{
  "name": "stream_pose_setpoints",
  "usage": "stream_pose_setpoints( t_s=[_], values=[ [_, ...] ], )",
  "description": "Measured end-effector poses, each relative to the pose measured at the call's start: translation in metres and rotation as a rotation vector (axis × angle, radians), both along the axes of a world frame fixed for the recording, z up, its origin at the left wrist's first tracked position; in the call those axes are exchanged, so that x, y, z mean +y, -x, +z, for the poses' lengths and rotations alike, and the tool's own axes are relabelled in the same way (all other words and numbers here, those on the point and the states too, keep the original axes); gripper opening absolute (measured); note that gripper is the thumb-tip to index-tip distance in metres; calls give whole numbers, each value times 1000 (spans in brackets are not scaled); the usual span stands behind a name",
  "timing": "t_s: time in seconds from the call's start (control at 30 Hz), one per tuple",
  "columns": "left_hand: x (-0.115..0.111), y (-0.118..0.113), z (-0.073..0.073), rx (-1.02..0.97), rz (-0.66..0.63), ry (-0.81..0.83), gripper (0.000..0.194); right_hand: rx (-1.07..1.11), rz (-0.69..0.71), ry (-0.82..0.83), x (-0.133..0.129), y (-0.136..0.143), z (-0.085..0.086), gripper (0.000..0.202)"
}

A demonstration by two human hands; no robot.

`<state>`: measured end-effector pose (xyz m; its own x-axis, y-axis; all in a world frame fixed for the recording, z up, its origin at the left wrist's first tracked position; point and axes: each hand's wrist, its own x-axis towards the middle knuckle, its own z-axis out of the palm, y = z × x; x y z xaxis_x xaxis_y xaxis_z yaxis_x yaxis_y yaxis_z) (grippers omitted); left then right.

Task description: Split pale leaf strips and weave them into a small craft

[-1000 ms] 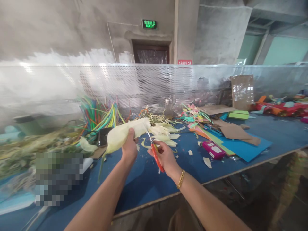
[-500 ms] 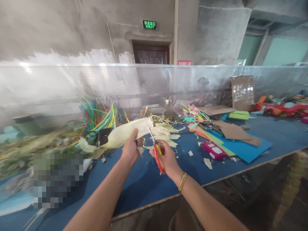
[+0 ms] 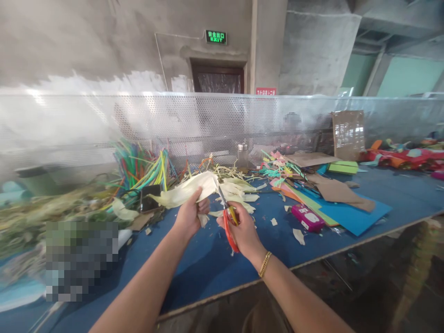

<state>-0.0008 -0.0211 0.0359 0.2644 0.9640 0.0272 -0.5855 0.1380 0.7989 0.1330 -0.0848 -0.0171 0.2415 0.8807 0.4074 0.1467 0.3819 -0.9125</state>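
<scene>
A pale, cream-green corn husk (image 3: 183,189) is pinched near its right end by my left hand (image 3: 193,213), thumb on top. My right hand (image 3: 243,230) is closed around scissors (image 3: 229,227) with red and yellow handles. Their blades point up and left, with the tips at the husk's right end. Whether the blades have husk between them I cannot tell. More pale husk pieces (image 3: 239,187) lie on the blue table just behind the scissors. Small husk scraps (image 3: 299,236) are scattered to the right of my right hand.
Colourful pipe cleaners (image 3: 138,166) stand behind on the left, near dried plant material (image 3: 69,208). A purple box (image 3: 307,218), coloured paper sheets (image 3: 354,212) and brown cardboard (image 3: 338,188) lie to the right. A perforated metal screen (image 3: 215,115) runs along the back of the blue table (image 3: 270,259).
The husk now looks narrower and more folded, and its left end has swung. The scissor blades appear slightly wider apart at the husk's end. Both hands stay nearly in place.
</scene>
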Motion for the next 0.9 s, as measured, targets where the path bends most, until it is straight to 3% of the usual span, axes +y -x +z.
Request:
stream_pose_setpoints(
  t_s=[0.27, 0.57, 0.73, 0.9],
  values=[
    [5, 4, -3, -3, -55, 8, 46, -89, -33, -37, -1, -9, -6, 50],
    [1, -2, -5, 81, -89, -17, 43, 10, -35, -38, 2, -9, -5, 47],
    [2, -1, -7, 107, -176, -11, 47, 106, 56, 0, 1, -6, -4, 40],
    [3, 1, -5, 81, -245, 43, 48, 47, 20, 9, -6, -7, -2, 39]
  ],
)
